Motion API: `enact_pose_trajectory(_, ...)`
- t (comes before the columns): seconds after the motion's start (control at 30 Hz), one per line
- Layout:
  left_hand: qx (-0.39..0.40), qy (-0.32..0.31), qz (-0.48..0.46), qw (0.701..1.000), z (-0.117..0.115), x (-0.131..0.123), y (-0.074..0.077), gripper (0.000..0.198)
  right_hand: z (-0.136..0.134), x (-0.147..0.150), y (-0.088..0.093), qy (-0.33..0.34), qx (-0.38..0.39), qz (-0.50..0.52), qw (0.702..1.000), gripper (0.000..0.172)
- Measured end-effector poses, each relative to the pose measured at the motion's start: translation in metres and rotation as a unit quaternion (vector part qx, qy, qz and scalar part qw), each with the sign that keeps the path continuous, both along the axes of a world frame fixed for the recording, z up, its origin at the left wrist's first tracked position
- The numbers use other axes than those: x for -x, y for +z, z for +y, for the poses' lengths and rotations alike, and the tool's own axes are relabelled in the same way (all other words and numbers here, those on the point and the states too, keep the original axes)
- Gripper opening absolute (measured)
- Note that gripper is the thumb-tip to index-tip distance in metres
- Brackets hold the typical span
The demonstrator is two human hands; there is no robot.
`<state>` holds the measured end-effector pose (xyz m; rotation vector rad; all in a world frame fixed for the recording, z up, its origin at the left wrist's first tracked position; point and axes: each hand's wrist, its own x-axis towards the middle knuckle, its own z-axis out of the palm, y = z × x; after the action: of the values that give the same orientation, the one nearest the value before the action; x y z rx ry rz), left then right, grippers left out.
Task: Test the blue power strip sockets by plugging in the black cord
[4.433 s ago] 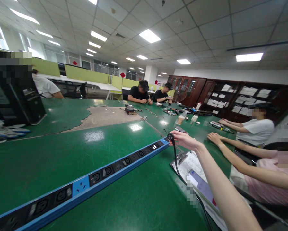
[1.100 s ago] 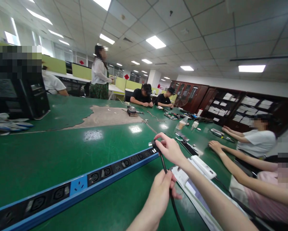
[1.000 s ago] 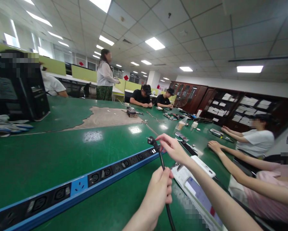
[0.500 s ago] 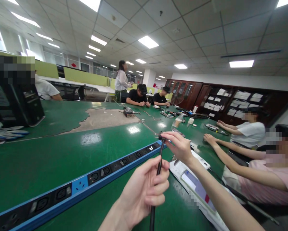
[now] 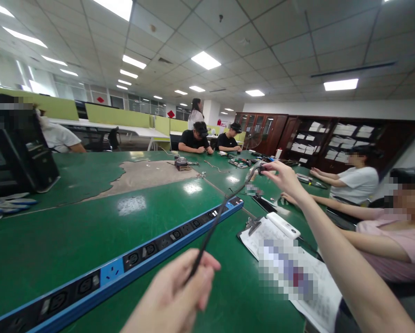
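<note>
A black power cable [image 5: 216, 222] runs up and away from me, slanting to the right. My left hand [image 5: 184, 289] is closed around its nearer part, low in the middle of the view. Farther out, my right hand [image 5: 280, 178] pinches the cable's plug end [image 5: 261, 169], which is small and partly covered by the fingers. Beneath the cable, a long blue and black power strip [image 5: 155, 252] lies diagonally on the green table [image 5: 89, 231]. Its sockets face up, and neither hand touches it.
Right of the strip lie a clipboard with papers [image 5: 256, 236] and a white device [image 5: 282, 225]. A black computer case [image 5: 42, 162] and gloves [image 5: 9, 203] are at left. Beyond are a tape measure [image 5: 181, 163] and tools. Several people sit around the table.
My right hand has moved right and farther up with the plug end. My left hand has dropped lower and left along the cable, which now slants more. The standing person has moved right.
</note>
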<state>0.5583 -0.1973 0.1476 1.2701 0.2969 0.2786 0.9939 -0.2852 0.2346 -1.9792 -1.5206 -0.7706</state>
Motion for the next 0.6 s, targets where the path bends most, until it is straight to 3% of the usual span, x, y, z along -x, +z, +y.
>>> enact_pose_trajectory(0.07,-0.086,0.128,0.008,0.988,0.038,0.002,0.016,0.046,0.009,-0.014,-0.011,0.006,0.049,0.039,0.998,0.032)
enact_pose_trajectory(0.13,-0.216,0.236,0.025,0.947,0.075,-0.005,0.019,0.048,0.022,-0.022,-0.03,-0.003,0.092,0.082,0.992,0.031)
enact_pose_trajectory(0.23,-0.423,0.349,0.104,0.83,0.117,-0.029,-0.005,0.038,0.045,-0.032,-0.065,-0.02,0.139,0.126,0.982,0.03)
enact_pose_trajectory(0.3,-0.482,0.384,0.151,0.773,0.13,-0.048,-0.034,0.032,0.061,-0.038,-0.088,-0.037,0.165,0.137,0.976,0.028)
enact_pose_trajectory(0.37,-0.494,0.376,0.142,0.771,0.136,-0.064,-0.065,0.033,0.075,-0.044,-0.109,-0.065,0.173,0.138,0.973,0.028)
enact_pose_trajectory(0.47,-0.463,0.337,0.088,0.815,0.137,-0.079,-0.104,0.036,0.094,-0.051,-0.133,-0.107,0.18,0.143,0.967,0.03)
enact_pose_trajectory(0.6,-0.401,0.296,0.06,0.865,0.139,-0.086,-0.137,0.039,0.114,-0.057,-0.152,-0.131,0.2,0.137,0.961,0.032)
